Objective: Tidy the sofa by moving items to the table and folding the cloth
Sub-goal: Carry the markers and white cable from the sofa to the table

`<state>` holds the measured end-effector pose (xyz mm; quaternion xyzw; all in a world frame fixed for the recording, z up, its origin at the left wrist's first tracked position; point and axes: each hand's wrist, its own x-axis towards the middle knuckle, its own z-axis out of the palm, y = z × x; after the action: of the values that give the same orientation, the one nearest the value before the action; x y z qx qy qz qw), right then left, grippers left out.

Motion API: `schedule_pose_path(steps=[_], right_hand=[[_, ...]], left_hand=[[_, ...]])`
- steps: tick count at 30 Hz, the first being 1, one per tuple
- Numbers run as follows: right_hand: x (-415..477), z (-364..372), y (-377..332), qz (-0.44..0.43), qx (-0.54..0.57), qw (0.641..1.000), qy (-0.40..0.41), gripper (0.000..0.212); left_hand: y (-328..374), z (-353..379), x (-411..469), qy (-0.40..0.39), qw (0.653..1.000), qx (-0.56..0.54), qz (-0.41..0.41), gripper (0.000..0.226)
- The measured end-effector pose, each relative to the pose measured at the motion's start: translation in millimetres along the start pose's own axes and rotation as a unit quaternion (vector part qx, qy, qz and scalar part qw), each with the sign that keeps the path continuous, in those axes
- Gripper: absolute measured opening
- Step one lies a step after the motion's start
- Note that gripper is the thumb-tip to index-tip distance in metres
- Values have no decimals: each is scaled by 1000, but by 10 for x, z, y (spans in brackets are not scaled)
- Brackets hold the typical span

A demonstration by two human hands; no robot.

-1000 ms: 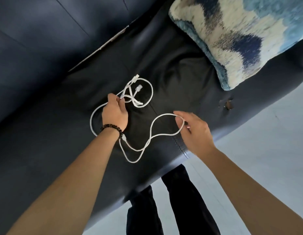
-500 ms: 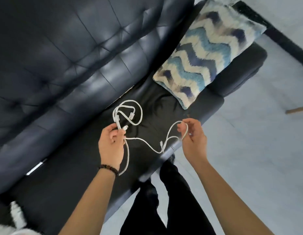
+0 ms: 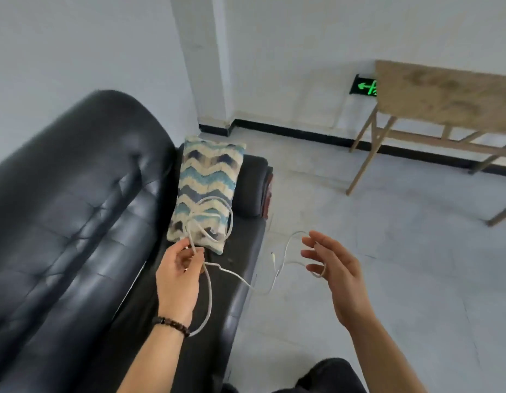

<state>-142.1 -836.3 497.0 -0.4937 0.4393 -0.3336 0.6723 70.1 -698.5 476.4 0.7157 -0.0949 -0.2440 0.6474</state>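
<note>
Left hand (image 3: 178,276): I am pinching the white cable (image 3: 210,293) between thumb and fingertips, palm facing up, above the sofa (image 3: 76,222) seat.
Right hand (image 3: 334,270): I am holding it loose, with fingers relaxed and spread; one cable loop is hanging over a lower finger.
Cable: it is hanging in the air between both hands. One loop is rising in front of the cushion (image 3: 209,177), and another is dropping beside my beaded bracelet (image 3: 172,324).
Cushion: it is leaning on the backrest at the sofa's far end.
Table (image 3: 444,95): it is standing well apart, by the far wall on the right.
</note>
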Motion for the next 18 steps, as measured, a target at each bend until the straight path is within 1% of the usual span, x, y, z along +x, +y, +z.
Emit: schedule_pose_path(steps=[4, 8, 12, 18], right_hand=[[175, -925, -83, -19, 11, 997, 78, 24], [425, -2044, -224, -25, 21, 990, 136, 27], [651, -3019, -467, -48, 27, 980, 193, 31], [1136, -4202, -782, -52, 60, 958, 275, 31]], left_hand=[[131, 1011, -105, -70, 995, 42, 49, 25], [124, 2228, -407, -128, 985, 92, 74, 28], [189, 3334, -725, -178, 972, 115, 101, 33], [257, 4738, -913, -220, 964, 116, 92, 42]])
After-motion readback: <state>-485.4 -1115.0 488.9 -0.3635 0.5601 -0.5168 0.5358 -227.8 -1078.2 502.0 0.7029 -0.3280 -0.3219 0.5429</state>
